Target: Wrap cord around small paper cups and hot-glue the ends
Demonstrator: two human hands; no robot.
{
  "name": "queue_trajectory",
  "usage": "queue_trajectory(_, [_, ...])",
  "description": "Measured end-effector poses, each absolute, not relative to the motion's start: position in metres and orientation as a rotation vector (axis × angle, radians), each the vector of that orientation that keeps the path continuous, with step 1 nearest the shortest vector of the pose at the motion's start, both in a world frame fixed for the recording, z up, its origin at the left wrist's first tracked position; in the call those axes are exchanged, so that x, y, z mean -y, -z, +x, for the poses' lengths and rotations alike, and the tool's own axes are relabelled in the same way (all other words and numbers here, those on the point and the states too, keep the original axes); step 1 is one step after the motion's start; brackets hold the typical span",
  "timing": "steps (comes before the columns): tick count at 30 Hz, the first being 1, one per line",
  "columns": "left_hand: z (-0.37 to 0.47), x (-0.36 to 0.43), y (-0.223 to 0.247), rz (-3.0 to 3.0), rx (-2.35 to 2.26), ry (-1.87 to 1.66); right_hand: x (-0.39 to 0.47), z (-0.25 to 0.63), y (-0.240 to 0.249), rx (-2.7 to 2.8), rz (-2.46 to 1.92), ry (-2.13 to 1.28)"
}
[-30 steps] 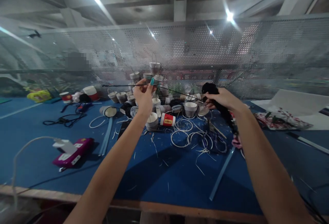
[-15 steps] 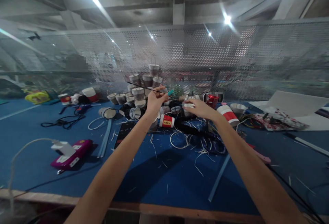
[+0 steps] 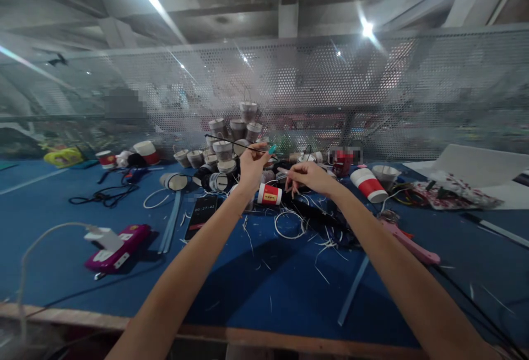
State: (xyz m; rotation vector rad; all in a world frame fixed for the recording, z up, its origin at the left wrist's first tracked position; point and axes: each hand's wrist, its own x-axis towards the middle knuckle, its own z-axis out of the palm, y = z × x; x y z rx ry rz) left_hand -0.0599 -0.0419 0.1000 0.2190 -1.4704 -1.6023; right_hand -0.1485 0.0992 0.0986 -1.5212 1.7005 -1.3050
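My left hand (image 3: 253, 168) is closed in a pinch on a thin black wire (image 3: 223, 140), which runs out to the left past the stacked cups. A small teal piece (image 3: 271, 149) shows at its fingertips. To the right, my right hand (image 3: 308, 177) has thumb and index finger pressed together near a short pale piece; whether it grips that piece is unclear. Below and between the hands lies a red and white paper cup (image 3: 270, 194). Behind them, several grey-white cups (image 3: 223, 150) with wire loops are piled up.
White wire offcuts (image 3: 289, 225) and black cord litter the blue table (image 3: 264, 288). A phone (image 3: 201, 218), a purple power bank (image 3: 118, 248) and flat strips (image 3: 168, 222) lie left. Pink-handled pliers (image 3: 413, 244), a red-banded cup (image 3: 369, 185) and a plastic bag (image 3: 458, 192) are right. Mesh (image 3: 264, 84) stands behind.
My right hand has moved left and slightly down, away from the white cup with a wire loop, toward my left hand. The left hand still pinches the black wire and has shifted slightly right.
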Motion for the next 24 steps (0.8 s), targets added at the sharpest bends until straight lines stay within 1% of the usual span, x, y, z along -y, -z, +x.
queue_trajectory(3, [-0.06, 0.043, -0.1, 0.228, 1.502, 1.606, -0.109, -0.145, -0.11, -1.921, -1.609, 1.285])
queue_trajectory(6, [-0.06, 0.043, -0.101, 0.23, 1.532, 1.62, -0.116, -0.145, -0.116, -2.422, -1.614, 1.428])
queue_trajectory(8, [-0.059, 0.042, -0.101, 0.204, 1.55, 1.627, -0.117, -0.148, -0.117, -2.617, -1.617, 1.476])
queue_trajectory(10, [-0.059, 0.042, -0.1, 0.165, 1.574, 1.639, -0.116, -0.154, -0.115, -2.569, -1.699, 1.429])
queue_trajectory(13, [-0.06, 0.042, -0.098, 0.123, 1.605, 1.653, -0.112, -0.161, -0.111, -2.274, -1.816, 1.277])
queue_trajectory(15, [-0.06, 0.042, -0.096, 0.11, 1.624, 1.659, -0.108, -0.163, -0.108, -2.178, -1.842, 1.218])
queue_trajectory(20, [-0.063, 0.039, -0.092, 0.086, 1.717, 1.644, -0.102, -0.163, -0.103, -2.379, -1.872, 1.097])
queue_trajectory(24, [-0.065, 0.036, -0.087, 0.142, 1.8, 1.54, -0.103, -0.158, -0.1, -2.664, -1.73, 0.923])
